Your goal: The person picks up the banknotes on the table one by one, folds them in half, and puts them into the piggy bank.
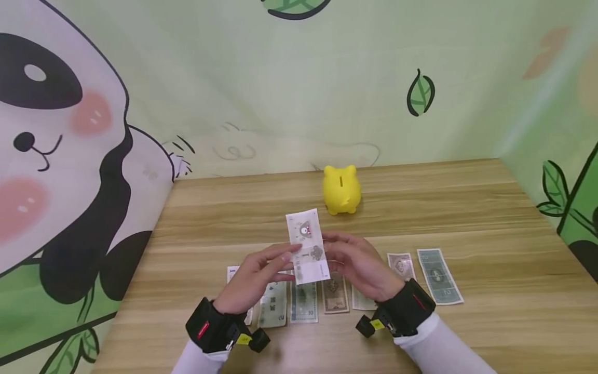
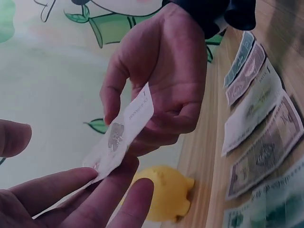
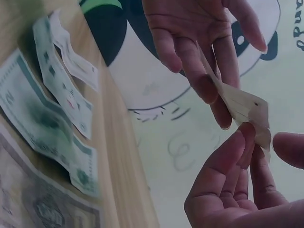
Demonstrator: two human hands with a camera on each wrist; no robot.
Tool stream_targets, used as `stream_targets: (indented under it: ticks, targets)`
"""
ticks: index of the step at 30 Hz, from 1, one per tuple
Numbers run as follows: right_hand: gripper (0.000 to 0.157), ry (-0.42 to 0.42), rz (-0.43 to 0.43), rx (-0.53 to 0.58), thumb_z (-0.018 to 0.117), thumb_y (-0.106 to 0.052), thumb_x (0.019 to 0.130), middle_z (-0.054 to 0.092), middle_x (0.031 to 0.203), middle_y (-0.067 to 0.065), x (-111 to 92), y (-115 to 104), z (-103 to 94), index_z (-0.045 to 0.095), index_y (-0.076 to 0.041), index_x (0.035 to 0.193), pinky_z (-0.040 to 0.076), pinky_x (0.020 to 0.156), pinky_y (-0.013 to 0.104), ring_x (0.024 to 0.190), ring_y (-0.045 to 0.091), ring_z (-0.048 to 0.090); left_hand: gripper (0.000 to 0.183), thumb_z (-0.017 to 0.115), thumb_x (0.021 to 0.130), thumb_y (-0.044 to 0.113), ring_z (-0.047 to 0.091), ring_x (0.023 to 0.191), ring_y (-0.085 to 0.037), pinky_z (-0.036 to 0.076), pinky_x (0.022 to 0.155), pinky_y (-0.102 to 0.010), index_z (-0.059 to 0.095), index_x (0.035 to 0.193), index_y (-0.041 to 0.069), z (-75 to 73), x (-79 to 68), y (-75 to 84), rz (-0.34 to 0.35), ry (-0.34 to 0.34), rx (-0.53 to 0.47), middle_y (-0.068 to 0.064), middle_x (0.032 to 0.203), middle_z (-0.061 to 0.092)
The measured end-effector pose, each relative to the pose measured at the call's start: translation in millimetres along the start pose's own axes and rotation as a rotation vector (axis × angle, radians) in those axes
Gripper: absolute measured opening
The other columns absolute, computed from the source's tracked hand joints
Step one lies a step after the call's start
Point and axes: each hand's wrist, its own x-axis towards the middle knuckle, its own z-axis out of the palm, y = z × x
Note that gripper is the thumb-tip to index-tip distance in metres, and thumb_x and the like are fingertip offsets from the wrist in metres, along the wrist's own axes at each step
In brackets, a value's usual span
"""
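A pale play banknote (image 1: 308, 252) with a grey cartoon print is held up above the table between both hands. My left hand (image 1: 257, 275) holds its left edge between the fingers, one over the face and others beneath; in the left wrist view the thumb (image 2: 14, 137) stands apart from the paper. The right hand (image 1: 362, 265) holds the opposite edge with curled fingers, seen close up in the right wrist view around the creased note (image 3: 249, 109). Under the hands lies a row of notes, among them a green one (image 1: 273, 306), a blue one (image 1: 304, 306) and a brown one (image 1: 335, 296).
Behind the hands a yellow piggy bank (image 1: 342, 192) stands on the wooden table (image 1: 224, 218), its slot on top. To the right lie a pinkish note (image 1: 402, 266) and a blue-green note (image 1: 440, 276). A panda-printed cloth (image 1: 280, 104) backs the table.
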Motion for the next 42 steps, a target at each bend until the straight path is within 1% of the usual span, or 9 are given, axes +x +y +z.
stream_targets:
  ticks: [5, 12, 15, 21, 23, 27, 31, 36, 42]
  targets:
    - [0.036, 0.044, -0.026, 0.008, 0.052, -0.008, 0.096, 0.064, 0.114, 0.004, -1.7, -12.3, -9.4, 0.053, 0.001, 0.131, 0.051, 0.085, 0.03, 0.105, 0.023, 0.056, 0.036, 0.045, 0.104, 0.02, 0.058, 0.109, -0.025, 0.055, 0.088, -0.042, 0.054, 0.135, 0.003, 13.3, 20.1, 8.2, 0.019, -0.033, -0.007, -0.014, 0.139, 0.05]
    - [0.026, 0.078, -0.042, 0.045, 0.049, -0.008, 0.098, 0.061, 0.116, 0.005, -5.6, -26.3, -21.1, 0.057, -0.006, 0.123, 0.051, 0.082, 0.028, 0.105, 0.022, 0.054, 0.036, 0.044, 0.104, 0.015, 0.054, 0.114, -0.025, 0.054, 0.089, -0.049, 0.052, 0.135, -0.003, 29.1, 37.3, 41.3, 0.033, -0.045, 0.035, -0.018, 0.14, 0.048]
    - [0.026, 0.081, -0.056, 0.06, 0.048, -0.008, 0.099, 0.061, 0.115, 0.005, -6.2, -30.0, -24.6, 0.057, -0.007, 0.123, 0.052, 0.08, 0.028, 0.104, 0.022, 0.054, 0.035, 0.043, 0.104, 0.014, 0.056, 0.112, -0.025, 0.054, 0.087, -0.051, 0.053, 0.133, -0.004, 33.1, 43.5, 47.1, 0.05, -0.046, 0.03, -0.02, 0.137, 0.051]
    - [0.027, 0.104, -0.076, 0.069, 0.048, -0.008, 0.099, 0.06, 0.116, 0.006, -8.1, -36.1, -28.9, 0.056, -0.008, 0.125, 0.053, 0.08, 0.028, 0.105, 0.023, 0.053, 0.029, 0.048, 0.102, 0.015, 0.063, 0.096, -0.03, 0.056, 0.081, -0.055, 0.052, 0.123, -0.005, 33.1, 59.8, 30.9, 0.064, -0.02, -0.069, -0.023, 0.121, 0.055]
    - [0.027, 0.107, -0.072, 0.067, 0.049, -0.008, 0.099, 0.06, 0.116, 0.006, -8.6, -37.2, -28.1, 0.056, -0.008, 0.125, 0.053, 0.08, 0.028, 0.106, 0.023, 0.053, 0.024, 0.052, 0.101, 0.016, 0.064, 0.092, -0.031, 0.056, 0.078, -0.056, 0.05, 0.115, -0.003, 30.7, 63.1, 22.2, 0.059, 0.003, -0.107, -0.021, 0.114, 0.055]
    - [0.027, 0.097, -0.064, 0.06, 0.049, -0.009, 0.099, 0.06, 0.117, 0.006, -9.2, -38.8, -25.8, 0.057, -0.009, 0.125, 0.053, 0.079, 0.028, 0.106, 0.023, 0.053, 0.02, 0.057, 0.097, 0.012, 0.065, 0.087, -0.033, 0.058, 0.074, -0.056, 0.044, 0.103, -0.002, 27.1, 65.4, 17.0, 0.059, 0.033, -0.156, -0.019, 0.106, 0.056]
    - [0.028, 0.08, -0.067, 0.06, 0.048, -0.008, 0.099, 0.061, 0.117, 0.006, -9.7, -39.1, -23.4, 0.057, -0.008, 0.126, 0.053, 0.079, 0.028, 0.105, 0.023, 0.054, 0.02, 0.058, 0.096, 0.008, 0.064, 0.087, -0.032, 0.057, 0.072, -0.057, 0.046, 0.109, -0.002, 23.7, 65.3, 15.4, 0.059, 0.037, -0.144, -0.019, 0.105, 0.06]
    - [0.028, 0.072, -0.072, 0.079, 0.048, -0.007, 0.099, 0.061, 0.117, 0.007, -9.9, -37.9, -22.6, 0.058, -0.008, 0.125, 0.054, 0.079, 0.028, 0.105, 0.024, 0.055, 0.027, 0.057, 0.097, 0.01, 0.064, 0.087, -0.031, 0.059, 0.07, -0.049, 0.052, 0.123, 0.001, 21.4, 64.4, 14.7, 0.037, 0.028, -0.115, -0.019, 0.106, 0.062]
    - [0.032, 0.072, -0.064, 0.074, 0.05, -0.009, 0.099, 0.059, 0.121, 0.007, -10.2, -38.2, -22.8, 0.054, -0.006, 0.131, 0.055, 0.081, 0.029, 0.106, 0.024, 0.055, 0.027, 0.055, 0.097, 0.007, 0.063, 0.087, -0.03, 0.059, 0.07, -0.048, 0.057, 0.123, 0.0, 19.8, 63.9, 15.4, 0.035, 0.03, -0.099, -0.021, 0.104, 0.063]
